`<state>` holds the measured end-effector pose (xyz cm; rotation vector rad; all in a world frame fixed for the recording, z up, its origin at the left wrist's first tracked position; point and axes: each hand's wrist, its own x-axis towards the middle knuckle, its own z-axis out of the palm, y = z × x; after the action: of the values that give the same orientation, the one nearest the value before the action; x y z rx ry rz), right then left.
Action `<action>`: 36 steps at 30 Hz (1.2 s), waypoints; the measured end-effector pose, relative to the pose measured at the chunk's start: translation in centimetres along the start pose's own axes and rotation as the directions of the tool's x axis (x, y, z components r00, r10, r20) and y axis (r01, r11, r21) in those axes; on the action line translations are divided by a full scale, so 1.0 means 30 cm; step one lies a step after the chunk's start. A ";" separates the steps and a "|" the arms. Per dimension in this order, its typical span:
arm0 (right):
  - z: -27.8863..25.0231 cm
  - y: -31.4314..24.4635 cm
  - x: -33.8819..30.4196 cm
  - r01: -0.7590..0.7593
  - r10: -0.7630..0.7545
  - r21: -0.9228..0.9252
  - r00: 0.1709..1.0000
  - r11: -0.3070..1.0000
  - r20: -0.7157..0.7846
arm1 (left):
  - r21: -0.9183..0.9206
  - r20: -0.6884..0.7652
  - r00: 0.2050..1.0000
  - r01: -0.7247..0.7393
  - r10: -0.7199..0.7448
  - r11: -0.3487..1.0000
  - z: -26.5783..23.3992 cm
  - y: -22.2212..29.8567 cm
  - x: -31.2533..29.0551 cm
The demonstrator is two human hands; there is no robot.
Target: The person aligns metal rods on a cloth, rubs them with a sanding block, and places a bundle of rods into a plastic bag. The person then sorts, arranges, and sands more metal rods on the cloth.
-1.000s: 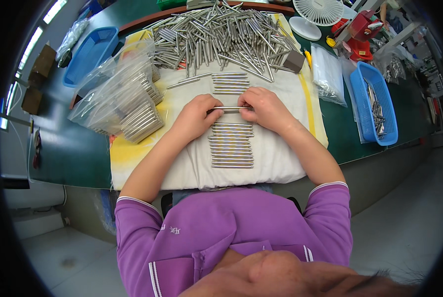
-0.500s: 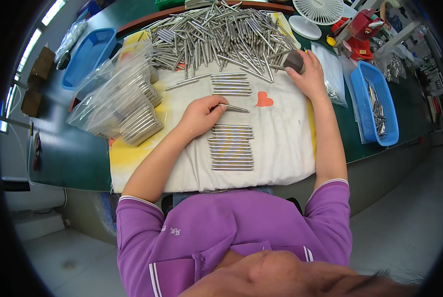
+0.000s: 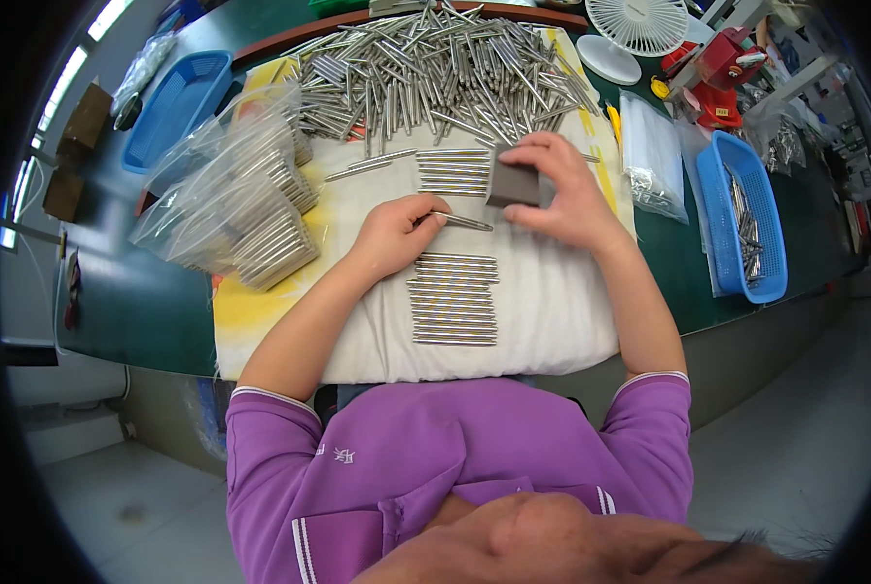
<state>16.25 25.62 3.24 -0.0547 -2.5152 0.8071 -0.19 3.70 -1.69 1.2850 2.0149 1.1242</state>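
My left hand (image 3: pixel 389 234) pinches one slim metal rod (image 3: pixel 469 222) by its left end, with the free end pointing right over the white cloth. In my right hand (image 3: pixel 577 202) is a dark grey-brown rectangular block (image 3: pixel 511 185), gripped between thumb and fingers. The block stands at the right ends of an upper row of rods (image 3: pixel 450 173) lying side by side. Nearer to me lies a longer lined-up group of rods (image 3: pixel 454 313). Beyond both hands spreads a large jumbled heap of similar rods (image 3: pixel 416 78).
Clear plastic bags of bundled rods (image 3: pixel 270 234) lie at the left of the cloth (image 3: pixel 552 321). A blue basket (image 3: pixel 178 107) sits behind them. At the right are flat plastic bags (image 3: pixel 654 156), another blue basket (image 3: pixel 771 234) with metal parts, and a white fan (image 3: pixel 638 21).
My right hand has brought the block leftward and nearer, from the heap's right edge to the upper row. It now covers the red heart. My left hand still holds the rod, almost unmoved.
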 end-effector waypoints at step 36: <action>0.123 -0.064 -0.024 0.082 -0.078 -0.041 0.992 0.996 0.102 | 0.006 -0.031 0.998 -0.047 0.047 0.999 0.005 0.010 -0.004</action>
<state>15.37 21.91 1.38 0.0729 -2.6114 0.7380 0.11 3.71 -1.52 1.3316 2.0208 1.1675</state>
